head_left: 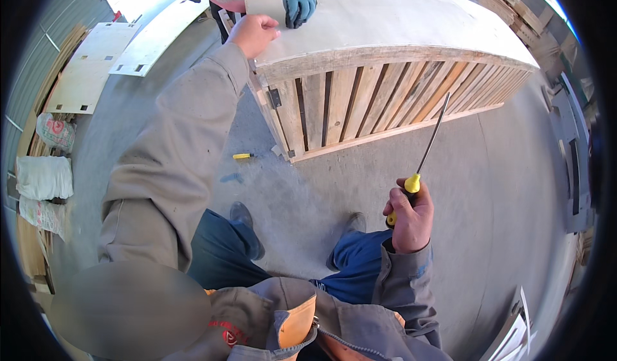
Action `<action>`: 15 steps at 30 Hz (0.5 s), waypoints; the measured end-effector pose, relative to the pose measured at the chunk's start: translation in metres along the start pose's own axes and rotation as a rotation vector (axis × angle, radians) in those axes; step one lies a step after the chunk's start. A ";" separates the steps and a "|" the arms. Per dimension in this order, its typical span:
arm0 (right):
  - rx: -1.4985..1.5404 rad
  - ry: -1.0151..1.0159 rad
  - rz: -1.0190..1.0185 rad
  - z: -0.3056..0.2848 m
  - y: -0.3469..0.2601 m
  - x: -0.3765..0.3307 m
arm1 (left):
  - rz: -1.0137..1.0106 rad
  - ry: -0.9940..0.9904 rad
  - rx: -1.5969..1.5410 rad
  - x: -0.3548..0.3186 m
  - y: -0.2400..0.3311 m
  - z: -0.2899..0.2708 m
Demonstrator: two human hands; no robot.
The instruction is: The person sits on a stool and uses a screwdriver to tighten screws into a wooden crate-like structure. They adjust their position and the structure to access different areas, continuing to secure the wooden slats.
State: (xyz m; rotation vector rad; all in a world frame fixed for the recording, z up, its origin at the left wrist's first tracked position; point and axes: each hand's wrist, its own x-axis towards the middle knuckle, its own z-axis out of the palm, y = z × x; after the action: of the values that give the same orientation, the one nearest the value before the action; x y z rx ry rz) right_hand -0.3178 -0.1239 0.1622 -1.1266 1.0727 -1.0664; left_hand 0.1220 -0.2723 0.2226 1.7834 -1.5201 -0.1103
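My left hand (256,34) is stretched forward over the near left corner of a large wooden crate (334,107) with slatted sides. Its fingertips are pinched together beside the edge of the pale top panel (398,20); whatever they hold, if anything, is too small to make out. In my right hand (412,223) is a screwdriver (432,141) with a yellow and black handle, its long shaft pointing up and away from me. The shaft's tip appears in front of the slats, and I cannot tell whether it touches them. Dark metal hinges (275,98) sit at the crate's left corner.
Across the crate stands a person in blue gloves, one glove (299,4) on the top panel near my left hand. A small yellow-handled tool (243,156) lies on the concrete floor (308,194). Pale panels (96,55) and white sacks (45,178) line the left side.
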 end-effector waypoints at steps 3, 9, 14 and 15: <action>0.030 -0.016 0.008 0.000 -0.003 0.000 | -0.025 0.012 -0.002 0.016 -0.015 0.000; 0.042 -0.018 -0.003 -0.003 -0.006 -0.001 | -0.069 -0.011 -0.001 0.026 -0.017 0.004; 0.032 -0.026 0.002 -0.006 -0.006 -0.003 | -0.032 -0.026 0.032 0.023 -0.014 0.009; 0.038 -0.027 0.000 -0.007 -0.005 -0.003 | -0.038 -0.023 0.046 0.023 -0.012 0.010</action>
State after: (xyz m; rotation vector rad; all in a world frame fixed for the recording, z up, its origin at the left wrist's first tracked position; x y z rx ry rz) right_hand -0.3258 -0.1224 0.1668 -1.1077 1.0275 -1.0651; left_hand 0.1329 -0.2976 0.2185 1.8542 -1.5162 -0.1157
